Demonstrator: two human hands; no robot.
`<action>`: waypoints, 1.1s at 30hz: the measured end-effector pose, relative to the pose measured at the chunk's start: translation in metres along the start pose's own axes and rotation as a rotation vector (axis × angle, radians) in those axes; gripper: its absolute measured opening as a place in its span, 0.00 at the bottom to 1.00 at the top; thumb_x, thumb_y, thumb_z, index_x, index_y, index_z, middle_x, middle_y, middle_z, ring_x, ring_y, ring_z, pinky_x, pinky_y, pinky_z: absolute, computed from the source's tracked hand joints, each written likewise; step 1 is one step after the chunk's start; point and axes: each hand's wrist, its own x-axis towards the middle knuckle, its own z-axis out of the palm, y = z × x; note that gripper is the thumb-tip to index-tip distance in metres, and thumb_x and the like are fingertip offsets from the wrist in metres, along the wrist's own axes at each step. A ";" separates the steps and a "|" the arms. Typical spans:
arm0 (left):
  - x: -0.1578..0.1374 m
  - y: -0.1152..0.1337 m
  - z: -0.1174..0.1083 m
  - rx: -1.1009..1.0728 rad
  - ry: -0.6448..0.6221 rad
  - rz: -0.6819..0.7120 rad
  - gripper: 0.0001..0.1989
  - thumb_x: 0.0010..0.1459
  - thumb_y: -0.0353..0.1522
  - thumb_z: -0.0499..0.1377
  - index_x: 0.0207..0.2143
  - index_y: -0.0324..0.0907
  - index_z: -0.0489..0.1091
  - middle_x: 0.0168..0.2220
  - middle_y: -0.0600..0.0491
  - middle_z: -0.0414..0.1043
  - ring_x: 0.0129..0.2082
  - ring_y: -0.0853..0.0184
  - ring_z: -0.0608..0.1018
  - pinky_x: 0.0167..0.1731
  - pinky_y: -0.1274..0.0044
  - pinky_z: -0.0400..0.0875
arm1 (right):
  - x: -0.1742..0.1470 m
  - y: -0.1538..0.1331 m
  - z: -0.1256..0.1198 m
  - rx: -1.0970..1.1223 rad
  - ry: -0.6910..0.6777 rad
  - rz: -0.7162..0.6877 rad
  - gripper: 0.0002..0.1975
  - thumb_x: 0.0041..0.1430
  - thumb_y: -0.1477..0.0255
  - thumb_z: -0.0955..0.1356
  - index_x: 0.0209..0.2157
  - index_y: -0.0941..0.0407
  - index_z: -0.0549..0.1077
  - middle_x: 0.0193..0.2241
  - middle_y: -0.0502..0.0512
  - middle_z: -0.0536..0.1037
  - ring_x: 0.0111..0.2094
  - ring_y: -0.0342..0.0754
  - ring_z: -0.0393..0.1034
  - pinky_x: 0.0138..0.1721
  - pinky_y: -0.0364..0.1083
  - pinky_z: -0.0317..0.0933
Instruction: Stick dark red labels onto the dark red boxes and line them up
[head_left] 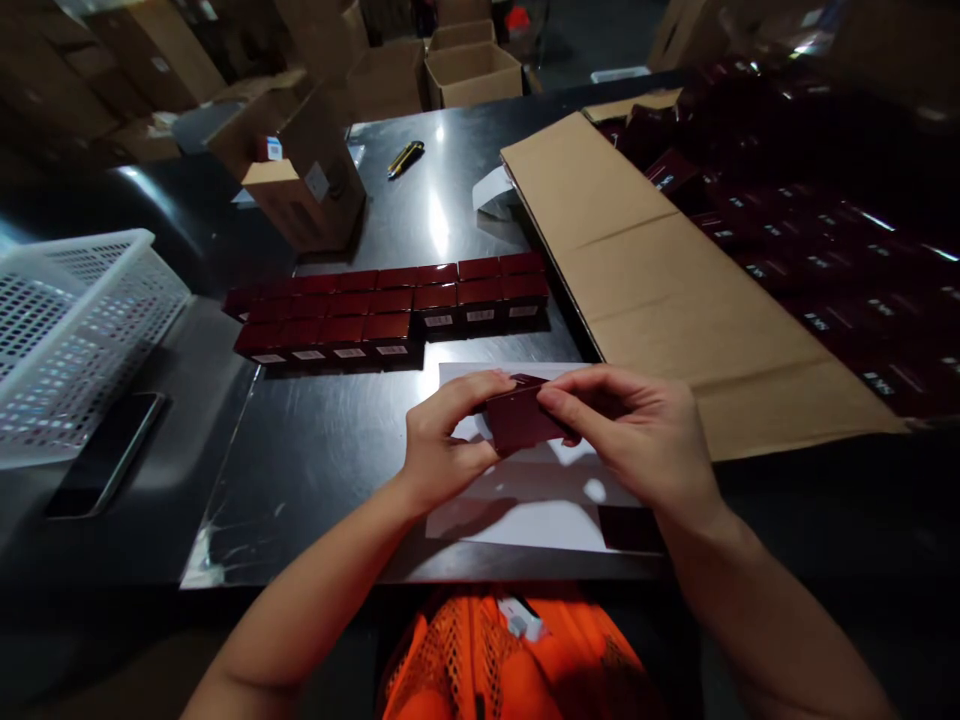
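Observation:
Between my two hands is a small dark red box (523,418), held above a white sheet (517,525). Thumb and fingers of my left hand (450,430) grip its left side. At its upper right, my right hand (645,425) pinches an edge of it; what those fingertips do exactly is partly hidden. A dark flat piece (630,528) lies on the sheet's right corner, below my right wrist. Behind the sheet stand rows of similar dark red boxes (386,300), several with white barcode labels facing me.
To the right, an open carton (622,210) holds many dark red boxes. A white plastic basket (142,290) and a phone (109,455) lie left. Farther back on the metal table (322,430) are a small carton (315,190) and a yellow-black cutter (406,159).

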 end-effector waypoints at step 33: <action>-0.028 0.017 0.041 -0.994 -0.295 -0.931 0.27 0.47 0.31 0.71 0.48 0.48 0.64 0.40 0.52 0.76 0.36 0.62 0.80 0.35 0.59 0.82 | -0.106 0.084 -0.104 -0.799 -0.105 -0.222 0.13 0.57 0.65 0.75 0.42 0.55 0.80 0.38 0.58 0.80 0.41 0.53 0.72 0.45 0.54 0.63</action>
